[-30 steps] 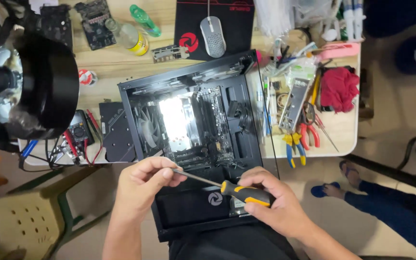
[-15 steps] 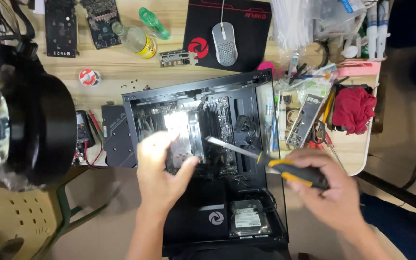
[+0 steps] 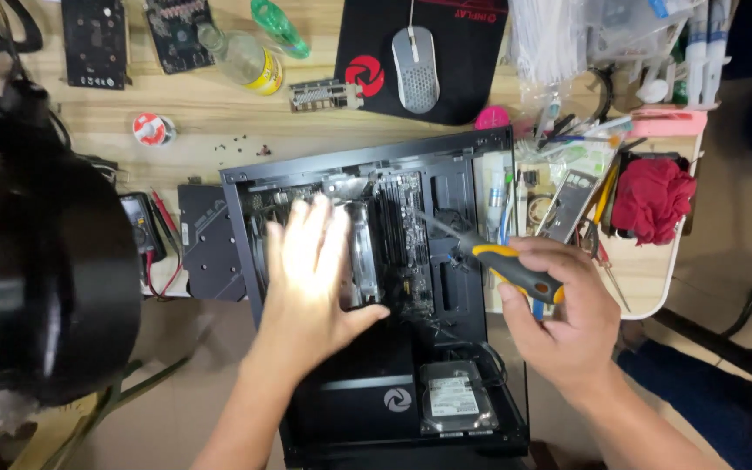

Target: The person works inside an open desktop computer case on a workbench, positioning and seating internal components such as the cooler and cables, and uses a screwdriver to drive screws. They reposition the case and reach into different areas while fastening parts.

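Gripping yellow-and-black-handled screwdriver [image 3: 493, 261] in clenched right hand [image 3: 559, 318], shaft slanting up-left toward open black computer case [image 3: 472, 218], nearer flat, spread left hand [image 3: 311, 270].

Bright glare whitens the left hand [image 3: 306, 278]; left edge blurred.

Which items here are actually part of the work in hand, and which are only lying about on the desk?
In use:
open computer case
left hand, flat inside the case
right hand, holding the screwdriver

Lying about:
mouse on its mat
red cloth
two bottles
loose circuit boards
multimeter
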